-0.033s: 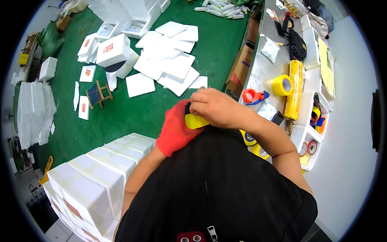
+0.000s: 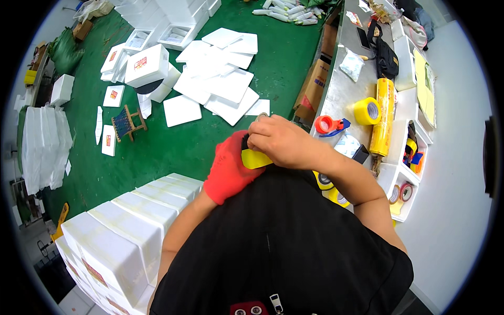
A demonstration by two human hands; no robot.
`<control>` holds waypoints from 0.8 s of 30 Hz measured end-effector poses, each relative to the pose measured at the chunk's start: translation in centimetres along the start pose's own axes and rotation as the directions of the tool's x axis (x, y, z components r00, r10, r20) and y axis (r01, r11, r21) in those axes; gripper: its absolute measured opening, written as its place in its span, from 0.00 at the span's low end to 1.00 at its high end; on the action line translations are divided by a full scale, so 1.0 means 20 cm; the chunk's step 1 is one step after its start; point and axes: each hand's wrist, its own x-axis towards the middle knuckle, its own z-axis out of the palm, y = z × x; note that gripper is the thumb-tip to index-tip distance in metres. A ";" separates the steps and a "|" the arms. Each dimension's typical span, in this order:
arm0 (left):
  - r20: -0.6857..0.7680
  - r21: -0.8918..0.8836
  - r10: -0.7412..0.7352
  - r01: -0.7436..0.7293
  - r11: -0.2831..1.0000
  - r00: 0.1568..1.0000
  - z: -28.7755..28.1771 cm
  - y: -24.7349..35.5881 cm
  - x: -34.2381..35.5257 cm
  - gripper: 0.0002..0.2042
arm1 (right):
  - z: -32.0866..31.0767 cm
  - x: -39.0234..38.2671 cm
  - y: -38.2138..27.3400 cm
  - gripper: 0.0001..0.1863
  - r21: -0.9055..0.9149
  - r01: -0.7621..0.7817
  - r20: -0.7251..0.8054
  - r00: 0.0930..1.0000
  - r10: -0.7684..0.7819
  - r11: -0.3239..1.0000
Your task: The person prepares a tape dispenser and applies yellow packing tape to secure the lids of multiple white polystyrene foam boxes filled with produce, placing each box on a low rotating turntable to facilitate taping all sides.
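My left hand (image 2: pixel 227 170), in a red work glove, is closed around a yellow-and-black object (image 2: pixel 255 159) in front of my chest. Its yellow face shows below the fingers and a dark part above; its kind cannot be made out. Bare, my right hand (image 2: pixel 278 140) has its fingers bent and pinched together at the upper side of the same object. What lies between those fingertips is hidden. Beyond the hands, flat white foam lids (image 2: pixel 231 86) lie in a loose heap on the green floor (image 2: pixel 157 149).
Strapped white foam boxes (image 2: pixel 113 236) stand at my near left. On the metal bench (image 2: pixel 336 94) to the right lie a yellow tape roll (image 2: pixel 367 111), a long yellow film roll (image 2: pixel 384 115) and a red-and-blue tape dispenser (image 2: pixel 329 125). A small folding stool (image 2: pixel 128 124) stands at left.
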 end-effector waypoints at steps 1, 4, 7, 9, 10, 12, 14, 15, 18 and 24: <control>-0.004 0.009 0.005 -0.005 1.000 1.000 0.00 0.02 0.00 0.29 | 0.00 -0.01 -0.01 0.08 -0.033 0.001 -0.012 1.000 -0.001 0.999; -0.018 0.036 0.037 -0.036 0.999 0.999 0.01 0.00 -0.02 0.30 | 0.01 -0.05 -0.03 0.08 -0.115 -0.010 -0.039 0.999 0.006 0.993; -0.033 0.134 0.027 -0.022 0.991 0.999 0.00 0.00 -0.05 0.31 | 0.01 -0.11 -0.01 0.07 -0.061 -0.041 -0.074 0.997 0.036 0.997; -0.029 0.158 0.004 0.001 0.988 1.000 -0.01 0.01 -0.06 0.31 | 0.03 -0.15 0.02 0.08 0.126 -0.059 -0.131 0.988 0.075 0.990; -0.018 0.137 -0.008 0.010 0.990 1.000 -0.02 0.01 -0.05 0.31 | 0.03 -0.15 0.02 0.09 0.212 -0.092 -0.128 0.984 0.121 0.973; -0.004 0.117 -0.001 0.002 0.993 1.000 -0.02 0.01 -0.04 0.31 | -0.01 -0.13 0.00 0.10 0.374 -0.156 -0.112 0.971 0.212 0.914; 0.002 0.117 0.033 -0.033 0.993 0.999 0.00 -0.01 -0.04 0.31 | -0.03 -0.11 0.01 0.11 0.384 -0.117 -0.024 0.990 0.137 0.916; 0.016 0.123 0.029 -0.030 0.992 0.999 0.00 -0.01 -0.03 0.31 | -0.04 -0.09 0.02 0.12 0.387 -0.096 0.015 0.995 0.098 0.917; 0.060 0.127 0.011 -0.019 0.992 0.998 0.01 0.02 0.00 0.30 | -0.09 -0.06 0.05 0.07 0.246 -0.015 0.060 0.998 0.001 0.969; 0.067 0.078 0.040 -0.045 0.996 0.997 -0.03 -0.02 0.02 0.29 | -0.14 0.07 0.07 0.05 0.109 0.089 0.199 0.974 -0.109 0.990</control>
